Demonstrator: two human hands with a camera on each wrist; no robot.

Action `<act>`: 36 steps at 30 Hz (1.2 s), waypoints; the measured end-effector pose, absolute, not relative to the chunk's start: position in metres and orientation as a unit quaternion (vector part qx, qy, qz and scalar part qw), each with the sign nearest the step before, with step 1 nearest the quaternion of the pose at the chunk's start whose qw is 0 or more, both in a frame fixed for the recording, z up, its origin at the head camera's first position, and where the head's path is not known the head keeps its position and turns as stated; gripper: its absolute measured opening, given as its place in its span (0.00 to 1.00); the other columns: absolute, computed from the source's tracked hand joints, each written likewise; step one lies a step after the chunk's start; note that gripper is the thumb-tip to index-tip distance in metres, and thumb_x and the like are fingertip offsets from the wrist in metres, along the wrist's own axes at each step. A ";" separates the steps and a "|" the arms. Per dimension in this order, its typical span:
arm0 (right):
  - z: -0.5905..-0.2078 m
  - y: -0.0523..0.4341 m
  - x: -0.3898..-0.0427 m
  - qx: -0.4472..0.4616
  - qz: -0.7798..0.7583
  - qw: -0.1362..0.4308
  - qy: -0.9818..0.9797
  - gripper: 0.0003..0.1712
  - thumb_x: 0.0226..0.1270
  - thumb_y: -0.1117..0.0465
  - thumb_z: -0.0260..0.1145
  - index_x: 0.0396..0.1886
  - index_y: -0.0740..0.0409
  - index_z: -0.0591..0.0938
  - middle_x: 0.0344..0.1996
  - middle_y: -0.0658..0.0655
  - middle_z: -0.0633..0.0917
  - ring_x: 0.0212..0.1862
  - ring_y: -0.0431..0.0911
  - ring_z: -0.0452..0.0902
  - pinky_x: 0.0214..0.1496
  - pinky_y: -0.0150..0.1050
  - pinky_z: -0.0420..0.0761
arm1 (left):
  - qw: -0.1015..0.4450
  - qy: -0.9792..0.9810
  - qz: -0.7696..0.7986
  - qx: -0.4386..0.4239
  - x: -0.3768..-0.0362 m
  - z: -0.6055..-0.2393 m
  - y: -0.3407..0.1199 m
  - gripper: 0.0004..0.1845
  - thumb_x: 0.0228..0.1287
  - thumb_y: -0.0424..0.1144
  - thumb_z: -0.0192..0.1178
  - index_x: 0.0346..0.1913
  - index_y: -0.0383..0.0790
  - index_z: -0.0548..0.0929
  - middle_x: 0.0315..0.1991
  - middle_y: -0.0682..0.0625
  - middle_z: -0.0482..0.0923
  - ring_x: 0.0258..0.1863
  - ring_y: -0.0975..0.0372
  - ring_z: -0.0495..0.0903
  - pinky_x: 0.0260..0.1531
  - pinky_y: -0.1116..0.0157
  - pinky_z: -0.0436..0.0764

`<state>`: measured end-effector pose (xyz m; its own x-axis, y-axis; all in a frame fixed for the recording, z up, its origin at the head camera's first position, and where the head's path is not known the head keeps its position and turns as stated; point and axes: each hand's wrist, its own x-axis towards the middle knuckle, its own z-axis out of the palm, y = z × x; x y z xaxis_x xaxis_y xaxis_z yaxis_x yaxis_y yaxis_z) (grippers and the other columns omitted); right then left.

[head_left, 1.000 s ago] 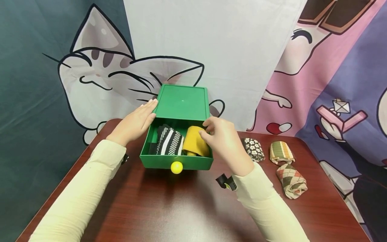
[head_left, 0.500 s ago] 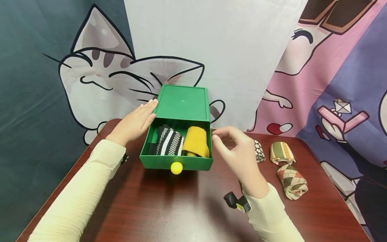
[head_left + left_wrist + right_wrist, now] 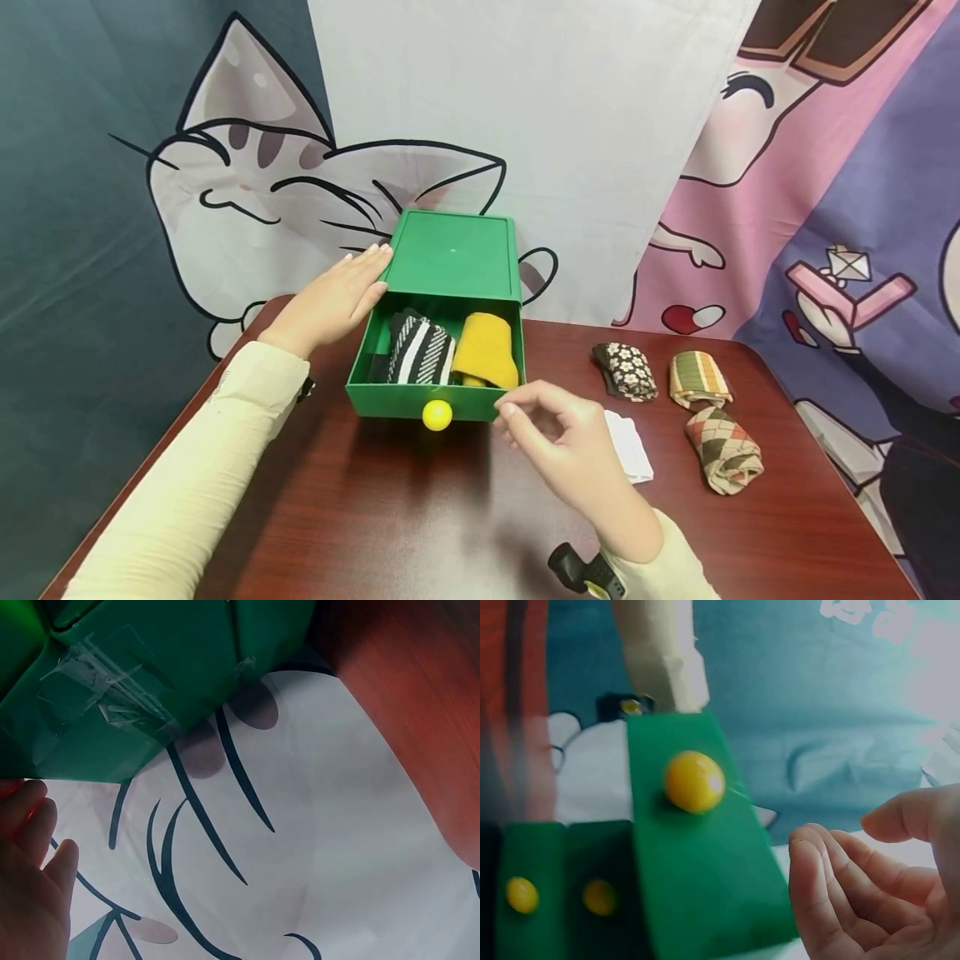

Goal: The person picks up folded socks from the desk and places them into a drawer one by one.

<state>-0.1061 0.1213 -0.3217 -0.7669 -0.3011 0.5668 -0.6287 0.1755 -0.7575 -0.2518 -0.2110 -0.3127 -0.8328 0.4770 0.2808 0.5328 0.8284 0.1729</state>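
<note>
A green cabinet (image 3: 453, 254) has its top drawer (image 3: 390, 402) pulled out, with a yellow round knob (image 3: 437, 415) on the front. Inside lie black-and-white patterned socks (image 3: 422, 350) on the left and rolled yellow socks (image 3: 486, 350) on the right. My left hand (image 3: 330, 300) rests its straight fingers along the cabinet's left top edge. Just off the drawer's front right corner is my right hand (image 3: 573, 450), fingers loosely bent. The right wrist view shows its thumb apart from the fingers (image 3: 840, 877), holding nothing.
To the right on the brown table (image 3: 390, 517) lie rolled floral socks (image 3: 625, 371), striped socks (image 3: 699, 379), argyle socks (image 3: 724, 450) and a white folded fabric piece (image 3: 628, 446), partly behind my right hand. Lower drawers with yellow knobs (image 3: 522, 895) show in the right wrist view.
My right hand has left the yellow socks, moved out to the right, then come nearer me to the drawer's front corner. The white fabric has come into view. My left hand stays put.
</note>
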 end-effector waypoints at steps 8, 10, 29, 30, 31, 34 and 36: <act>-0.344 0.103 -0.103 0.278 0.563 0.067 -0.776 0.04 0.72 0.65 0.67 0.36 0.58 0.86 0.26 0.51 0.88 0.25 0.44 0.86 0.29 0.37 0.88 | 0.119 -0.946 -0.138 -0.267 -0.253 -0.318 -0.212 0.30 0.84 0.43 0.40 0.79 0.30 0.55 0.79 0.37 0.55 0.79 0.47 0.52 0.79 0.51 0.49; -0.349 0.100 -0.103 0.269 0.559 0.048 -0.783 0.04 0.73 0.63 0.67 0.37 0.57 0.86 0.26 0.51 0.88 0.25 0.45 0.86 0.29 0.37 0.87 | 0.122 -0.946 -0.140 -0.265 -0.254 -0.319 -0.212 0.30 0.84 0.43 0.40 0.79 0.30 0.55 0.79 0.37 0.55 0.79 0.47 0.52 0.79 0.51 0.49; -0.368 0.063 -0.107 0.212 0.524 0.030 -0.825 0.09 0.69 0.55 0.72 0.36 0.57 0.87 0.21 0.44 0.83 0.24 0.36 0.80 0.32 0.32 0.85 | 0.124 -0.942 -0.157 -0.268 -0.254 -0.320 -0.213 0.29 0.84 0.42 0.40 0.79 0.31 0.55 0.78 0.37 0.55 0.79 0.47 0.52 0.79 0.50 0.50; -0.368 0.063 -0.108 0.212 0.523 0.032 -0.825 0.08 0.69 0.56 0.72 0.36 0.57 0.87 0.21 0.43 0.83 0.24 0.36 0.80 0.32 0.32 0.85 | 0.124 -0.942 -0.159 -0.267 -0.253 -0.320 -0.213 0.29 0.84 0.42 0.40 0.79 0.31 0.55 0.79 0.37 0.55 0.79 0.48 0.52 0.79 0.51 0.49; -0.367 0.063 -0.108 0.213 0.522 0.034 -0.825 0.08 0.69 0.56 0.72 0.36 0.57 0.87 0.21 0.43 0.83 0.25 0.36 0.80 0.32 0.32 0.85 | 0.123 -0.942 -0.161 -0.267 -0.253 -0.319 -0.213 0.29 0.84 0.42 0.40 0.79 0.31 0.55 0.79 0.37 0.55 0.79 0.48 0.52 0.79 0.51 0.49; -0.366 0.062 -0.109 0.210 0.520 0.037 -0.827 0.09 0.69 0.55 0.72 0.36 0.57 0.87 0.21 0.43 0.83 0.25 0.36 0.80 0.32 0.32 0.85 | 0.120 -0.941 -0.169 -0.267 -0.253 -0.318 -0.213 0.29 0.84 0.42 0.40 0.79 0.31 0.55 0.79 0.37 0.55 0.79 0.48 0.51 0.79 0.52 0.49; -0.366 0.061 -0.110 0.208 0.521 0.040 -0.827 0.09 0.69 0.55 0.71 0.36 0.57 0.87 0.21 0.43 0.83 0.25 0.36 0.80 0.32 0.32 0.85 | 0.119 -0.940 -0.174 -0.267 -0.252 -0.318 -0.213 0.29 0.84 0.42 0.40 0.79 0.31 0.55 0.78 0.37 0.55 0.79 0.48 0.52 0.79 0.52 0.49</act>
<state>-0.1100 0.0609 -0.3662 -0.9102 -0.3026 0.2827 -0.3858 0.3716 -0.8444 -0.2522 -0.2132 -0.3181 -0.8290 0.4607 0.3172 0.5436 0.7972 0.2627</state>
